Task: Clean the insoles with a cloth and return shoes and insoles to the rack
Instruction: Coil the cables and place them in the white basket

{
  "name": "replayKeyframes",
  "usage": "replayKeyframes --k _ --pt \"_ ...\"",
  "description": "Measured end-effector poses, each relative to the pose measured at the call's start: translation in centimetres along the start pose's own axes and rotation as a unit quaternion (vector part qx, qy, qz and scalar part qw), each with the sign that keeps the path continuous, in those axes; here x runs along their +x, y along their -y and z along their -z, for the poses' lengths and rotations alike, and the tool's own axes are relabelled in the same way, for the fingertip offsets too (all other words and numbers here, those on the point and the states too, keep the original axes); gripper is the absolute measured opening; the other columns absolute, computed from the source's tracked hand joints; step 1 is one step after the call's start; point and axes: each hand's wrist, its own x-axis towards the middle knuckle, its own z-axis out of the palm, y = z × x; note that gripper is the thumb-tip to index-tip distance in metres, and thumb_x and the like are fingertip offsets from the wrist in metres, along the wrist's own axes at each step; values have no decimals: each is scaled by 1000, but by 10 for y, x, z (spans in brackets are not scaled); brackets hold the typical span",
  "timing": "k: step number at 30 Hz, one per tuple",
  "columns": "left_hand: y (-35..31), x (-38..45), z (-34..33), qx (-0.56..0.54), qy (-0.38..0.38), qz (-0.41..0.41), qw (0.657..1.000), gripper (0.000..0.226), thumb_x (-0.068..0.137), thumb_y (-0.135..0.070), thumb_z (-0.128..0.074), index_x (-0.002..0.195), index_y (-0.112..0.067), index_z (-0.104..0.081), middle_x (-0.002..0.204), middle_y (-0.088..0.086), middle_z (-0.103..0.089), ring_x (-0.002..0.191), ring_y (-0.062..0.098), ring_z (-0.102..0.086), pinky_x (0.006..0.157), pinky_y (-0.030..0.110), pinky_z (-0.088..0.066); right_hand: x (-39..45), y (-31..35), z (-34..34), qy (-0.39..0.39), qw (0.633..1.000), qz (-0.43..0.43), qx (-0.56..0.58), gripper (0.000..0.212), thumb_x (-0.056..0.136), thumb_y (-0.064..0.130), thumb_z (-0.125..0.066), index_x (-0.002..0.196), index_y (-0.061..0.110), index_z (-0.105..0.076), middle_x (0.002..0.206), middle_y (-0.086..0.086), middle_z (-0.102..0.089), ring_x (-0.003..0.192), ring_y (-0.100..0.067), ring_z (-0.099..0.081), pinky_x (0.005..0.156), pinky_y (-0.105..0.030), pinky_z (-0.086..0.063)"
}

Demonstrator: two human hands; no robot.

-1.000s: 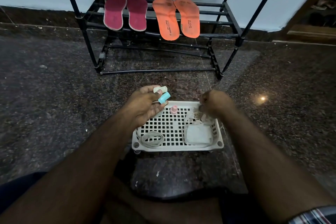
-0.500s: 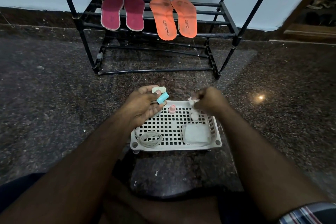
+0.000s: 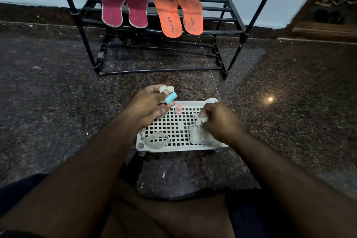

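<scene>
Beyond the white basket (image 3: 204, 146), both insole pairs (image 3: 152, 10) lie on the rack (image 3: 234, 17), while the left hand (image 3: 149, 105) keeps small caps (image 3: 170, 97) pinched clear and the right hand's (image 3: 220, 123) curled grip gathers a pale cloth-like wad (image 3: 199, 133), likely for wiping.

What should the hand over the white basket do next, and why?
Probably the right hand should lift the small pale thing it pinches out of the clear container in the white basket; I cannot tell what it is. The left hand is busy holding a blue cap and a pale cap, and the insoles wait on the rack.
</scene>
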Motion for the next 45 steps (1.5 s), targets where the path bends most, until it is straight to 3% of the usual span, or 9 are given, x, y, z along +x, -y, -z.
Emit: replayKeyframes --k 7,15,19,22,26,32,36,40,45 --pt "0 -2 -2 -8 0 3 1000 24 99 -9 -59 122 -15 -62 116 14 -69 100 28 -73 73 29 -62 -11 4 -6 81 991 30 -106 26 83 11 -65 105 23 -73 106 -3 -71 98 -20 -65 85 -25 -50" --pt "1 -3 -1 -8 15 11 1000 27 99 -4 -57 125 -11 -61 121 14 -67 101 28 -71 70 30 -62 -5 11 -13 155 973 47 -162 25 89 19 -62 111 20 -72 111 -3 -70 104 -24 -65 88 -28 -50" --pt "2 -4 -3 -9 30 16 999 26 99 -2 -56 124 -9 -61 121 15 -66 92 27 -75 66 28 -61 -3 13 2 42 999 5 -32 19 81 14 -63 92 22 -77 94 6 -74 86 -13 -67 72 -22 -49" --pt "3 -6 -5 -11 39 30 999 28 98 -1 -56 125 -8 -61 122 19 -66 93 30 -75 64 28 -60 7 17 8 -39 989 -7 142 17 81 16 -70 97 21 -74 87 8 -71 78 -11 -66 70 -27 -52" --pt "8 -7 -9 -6 51 27 998 27 98 -1 -57 124 -8 -61 126 19 -64 104 33 -70 64 29 -60 17 34 -1 -9 953 -13 301 30 84 24 -76 112 18 -70 88 3 -70 71 -7 -64 69 -31 -54" --pt "13 -3 -9 2 53 24 998 27 100 -3 -55 127 -7 -56 119 19 -69 103 33 -72 82 41 -62 33 36 -2 -3 941 -47 334 14 78 14 -79 90 16 -73 80 -1 -72 65 -12 -66 61 -30 -55" --pt "12 0 -8 40 20 9 999 24 101 -11 -57 125 -13 -59 119 10 -70 99 23 -74 78 33 -61 55 17 7 -45 986 -35 157 16 78 12 -77 90 19 -70 84 6 -69 75 -12 -66 66 -31 -56" --pt "13 2 -7 61 -2 5 998 19 100 -12 -58 117 -16 -65 118 7 -69 100 18 -71 72 27 -60 63 4 -1 -9 1000 -13 10 16 81 12 -69 95 20 -72 92 5 -71 81 -14 -65 73 -32 -57" --pt "12 3 -6 70 -6 5 998 17 101 -10 -56 115 -14 -65 106 6 -70 90 14 -72 66 22 -59 71 6 -16 18 1000 7 -15 18 83 5 -67 94 19 -70 91 0 -69 71 -11 -61 54 -22 -47"
